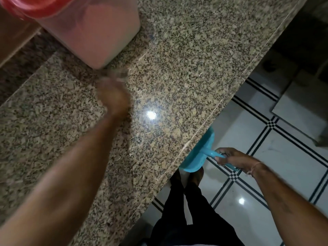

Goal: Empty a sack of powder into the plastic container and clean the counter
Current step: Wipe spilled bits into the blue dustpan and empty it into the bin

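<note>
A clear plastic container (92, 32) with a red lid, filled with pale powder, stands at the back left of the speckled granite counter (177, 68). My left hand (113, 96) is over the counter just in front of the container; it is motion-blurred, so whether it holds anything is unclear. My right hand (230, 158) grips the handle of a turquoise dustpan (198, 153), whose pan is pressed against the counter's front edge, partly hidden beneath it.
The counter's front edge runs diagonally from upper right to lower left. Beyond it lies a glossy white tiled floor (284, 166) with black line patterns. My legs in dark trousers (186, 219) stand below the edge. A dark cabinet is at the upper right.
</note>
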Demonstrator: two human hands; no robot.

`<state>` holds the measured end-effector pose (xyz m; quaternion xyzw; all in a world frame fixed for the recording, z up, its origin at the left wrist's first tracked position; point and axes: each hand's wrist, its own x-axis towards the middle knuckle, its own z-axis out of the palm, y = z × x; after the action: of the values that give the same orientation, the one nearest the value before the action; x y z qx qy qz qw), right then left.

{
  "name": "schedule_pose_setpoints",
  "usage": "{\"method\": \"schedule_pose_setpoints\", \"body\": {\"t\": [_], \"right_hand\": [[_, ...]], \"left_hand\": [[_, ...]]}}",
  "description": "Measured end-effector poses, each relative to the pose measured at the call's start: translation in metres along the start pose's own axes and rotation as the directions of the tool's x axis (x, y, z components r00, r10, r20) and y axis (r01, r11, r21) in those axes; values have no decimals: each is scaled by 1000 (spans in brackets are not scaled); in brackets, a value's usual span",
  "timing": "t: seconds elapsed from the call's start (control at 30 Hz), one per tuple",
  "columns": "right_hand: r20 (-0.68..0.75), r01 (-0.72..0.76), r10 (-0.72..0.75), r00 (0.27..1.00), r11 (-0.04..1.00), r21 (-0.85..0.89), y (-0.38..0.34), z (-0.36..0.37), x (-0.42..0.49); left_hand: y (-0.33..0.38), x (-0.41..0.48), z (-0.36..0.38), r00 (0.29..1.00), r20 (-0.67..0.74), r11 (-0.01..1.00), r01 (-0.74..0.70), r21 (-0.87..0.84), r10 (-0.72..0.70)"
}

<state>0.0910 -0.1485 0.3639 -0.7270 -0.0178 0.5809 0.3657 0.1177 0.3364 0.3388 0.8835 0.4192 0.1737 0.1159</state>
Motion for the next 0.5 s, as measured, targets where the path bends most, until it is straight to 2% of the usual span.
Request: {"method": "schedule_pose_setpoints", "body": {"t": [0.03,0.07,0.1,0.13,0.17,0.2,0.23,0.3,0.33,0.37,0.4,0.43,0.47,0.5], "right_hand": [[-1,-3,3,1000,1000,5,0,1,-1],[-1,-5,5,1000,1000,14,0,1,-1],[-3,-5,5,1000,1000,30,-1,0,-2],[-8,-1,1,1000,999,48,-4,-1,-3],[-20,6,-5,1000,998,66,-5,-2,-4],[-38,13,-10,999,997,80,-6,-3,-6],[-57,19,-13,998,995,94,-7,-5,-7],[-85,31,-20,996,991,129,-6,-8,-9],[-90,37,-25,996,989,141,-3,-9,-9],[-95,40,-26,995,988,152,0,-11,-9],[-97,42,-27,995,987,156,2,-12,-11],[-100,40,-24,995,985,165,3,-14,-13],[-94,46,-31,995,985,169,4,-16,-15],[-90,52,-38,995,986,158,5,-18,-17]], "left_hand": [[76,-35,-67,984,71,984,-157,-83,163],[83,-52,-97,919,187,930,-313,-194,348],[125,-85,-120,828,219,853,-471,-226,516],[123,-80,-125,824,176,830,-482,-281,538],[112,-64,-117,855,159,852,-440,-284,494],[98,-40,-113,941,84,930,-305,-203,327],[78,-11,-102,992,24,988,-118,-102,121],[57,25,-92,978,55,972,194,133,-202],[61,24,-88,974,44,960,213,184,-224],[76,17,-85,981,90,971,151,185,-170],[97,4,-86,991,132,991,1,130,-18],[120,-15,-83,962,192,980,-197,-15,196],[139,-36,-85,874,230,903,-407,-137,428],[152,-52,-88,778,245,815,-538,-213,578]]}}
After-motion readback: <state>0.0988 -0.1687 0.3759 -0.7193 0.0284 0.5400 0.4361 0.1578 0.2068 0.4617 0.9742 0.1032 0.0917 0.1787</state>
